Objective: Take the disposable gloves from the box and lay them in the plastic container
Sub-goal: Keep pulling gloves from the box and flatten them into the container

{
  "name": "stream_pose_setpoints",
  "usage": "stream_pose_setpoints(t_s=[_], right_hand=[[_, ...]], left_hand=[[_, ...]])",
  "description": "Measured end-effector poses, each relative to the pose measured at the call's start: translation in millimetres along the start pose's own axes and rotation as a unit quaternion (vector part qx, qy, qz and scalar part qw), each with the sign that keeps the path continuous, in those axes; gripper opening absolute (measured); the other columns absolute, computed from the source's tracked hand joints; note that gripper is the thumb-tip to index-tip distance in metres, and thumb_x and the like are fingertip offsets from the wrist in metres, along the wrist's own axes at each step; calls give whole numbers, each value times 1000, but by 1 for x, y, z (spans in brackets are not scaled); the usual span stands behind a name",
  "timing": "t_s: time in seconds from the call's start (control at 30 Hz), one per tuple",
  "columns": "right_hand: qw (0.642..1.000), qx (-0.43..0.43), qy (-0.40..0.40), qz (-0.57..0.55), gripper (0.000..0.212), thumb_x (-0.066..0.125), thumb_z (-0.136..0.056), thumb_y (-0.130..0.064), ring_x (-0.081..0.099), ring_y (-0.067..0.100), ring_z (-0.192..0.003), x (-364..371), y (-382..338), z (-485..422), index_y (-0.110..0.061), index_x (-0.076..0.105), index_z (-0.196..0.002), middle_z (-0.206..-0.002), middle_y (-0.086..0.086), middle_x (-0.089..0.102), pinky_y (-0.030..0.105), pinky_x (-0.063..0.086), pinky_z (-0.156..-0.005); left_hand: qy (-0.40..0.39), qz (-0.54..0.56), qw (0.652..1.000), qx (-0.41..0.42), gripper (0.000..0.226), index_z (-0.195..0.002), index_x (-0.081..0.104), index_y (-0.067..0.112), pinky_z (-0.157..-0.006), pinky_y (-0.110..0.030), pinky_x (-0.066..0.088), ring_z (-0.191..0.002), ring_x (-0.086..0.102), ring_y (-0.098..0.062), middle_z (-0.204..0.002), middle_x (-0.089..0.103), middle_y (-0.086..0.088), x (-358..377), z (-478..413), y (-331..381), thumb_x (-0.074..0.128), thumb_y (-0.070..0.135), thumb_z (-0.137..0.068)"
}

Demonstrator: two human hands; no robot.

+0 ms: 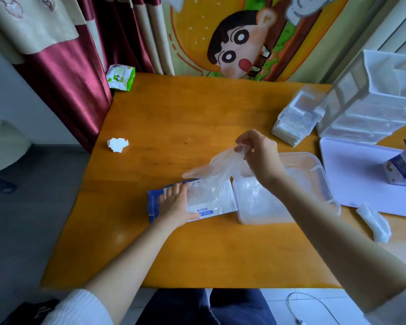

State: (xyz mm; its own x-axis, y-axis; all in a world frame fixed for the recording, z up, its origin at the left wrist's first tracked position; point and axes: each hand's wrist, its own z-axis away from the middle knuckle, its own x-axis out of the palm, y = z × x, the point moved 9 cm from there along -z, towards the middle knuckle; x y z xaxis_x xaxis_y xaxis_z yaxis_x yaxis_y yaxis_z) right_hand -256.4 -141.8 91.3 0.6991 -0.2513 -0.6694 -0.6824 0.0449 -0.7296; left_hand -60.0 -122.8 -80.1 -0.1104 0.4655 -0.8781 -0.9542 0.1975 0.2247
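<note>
- Left hand [174, 202] lies flat on box [192, 200]; right hand [258, 151] pinches glove [218, 170].
- Risk: extra gloves dragging out if box pressure slackens, missing container [314, 170].

wooden table [185, 109] | maroon curtain [63, 73] | cartoon hanging [239, 38] | grey floor [21, 219]
</note>
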Motion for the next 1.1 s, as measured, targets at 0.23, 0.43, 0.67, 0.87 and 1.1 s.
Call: stream_pose_setpoints(t_s=[0.23,0.43,0.67,0.87,1.1], right_hand=[[995,-55,-77,32,19,53,-91,5,56,-4,-72,-15,2,5,-7,64,-100,-87,-4,61,10,45,-68],[980,-73,-184,-18,33,53,-85,10,64,11,-78,-14,14,16,-22,61,-90,-83,-3,67,25,52,-73],[953,-6,-241,-185,29,45,-90,11,63,27,-81,-31,43,25,-12,62,-87,-87,12,66,37,52,-78],[994,-63,-86,15,53,32,-81,23,61,15,-94,-84,80,23,-14,61,-106,-103,-6,59,33,51,-87],[979,-22,-187,81,65,54,-85,-54,51,14,-120,-78,83,33,-15,39,-135,-132,-1,54,19,36,-95]], left_hand=[[35,254,966,42,67,-147,25,14,-108,-30,30,-140,27,-21,-153,23,-5,-45,-5,13,59,7,-90],[73,306,935,163,73,-146,30,25,-102,-16,23,-134,28,-5,-149,29,10,-97,8,81,70,13,-86],[-58,375,908,177,21,-101,69,16,-96,-35,47,-106,62,-12,-106,70,2,-74,6,133,72,27,-84],[16,365,923,123,37,-96,64,-1,-87,-44,47,-98,64,-25,-102,66,-7,-77,4,139,64,35,-88],[38,350,925,142,69,-93,61,-4,-85,-56,47,-91,64,-36,-93,65,-17,-75,7,166,57,59,-66]])
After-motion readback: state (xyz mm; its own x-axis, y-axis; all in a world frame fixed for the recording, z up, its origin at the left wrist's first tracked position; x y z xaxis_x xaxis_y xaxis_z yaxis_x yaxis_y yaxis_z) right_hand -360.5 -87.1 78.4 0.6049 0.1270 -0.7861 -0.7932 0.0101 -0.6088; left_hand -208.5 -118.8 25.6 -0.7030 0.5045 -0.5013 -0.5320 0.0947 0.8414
